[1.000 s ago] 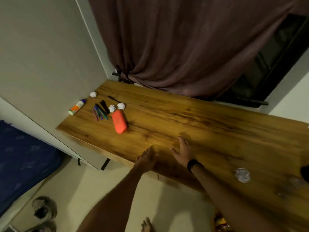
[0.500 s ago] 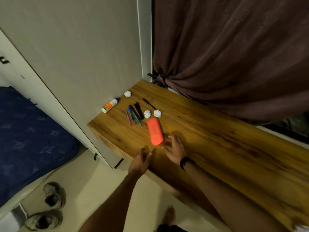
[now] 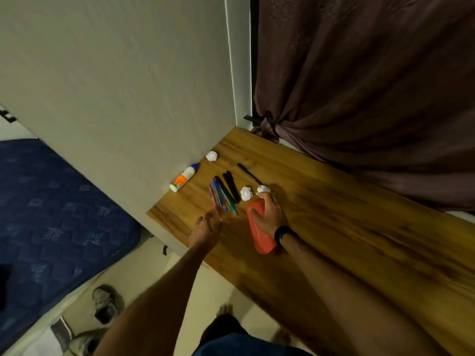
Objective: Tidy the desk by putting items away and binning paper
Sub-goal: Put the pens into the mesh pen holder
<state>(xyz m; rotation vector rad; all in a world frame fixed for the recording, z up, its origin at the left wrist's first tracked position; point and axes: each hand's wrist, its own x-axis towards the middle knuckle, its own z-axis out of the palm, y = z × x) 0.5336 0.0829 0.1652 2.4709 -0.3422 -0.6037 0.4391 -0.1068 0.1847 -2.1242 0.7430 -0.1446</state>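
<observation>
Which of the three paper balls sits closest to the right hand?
The paper ball at the right hand's fingers; the middle ball lies just left, the third by the wall.

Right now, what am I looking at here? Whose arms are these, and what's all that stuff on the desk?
No machine here: a camera worn on a person's head looks down at their own arms. The right hand rests on an orange pencil case on the wooden desk; whether it grips is unclear. The left hand, open, reaches toward a row of pens. Nearby lie a glue bottle and three crumpled paper balls.
</observation>
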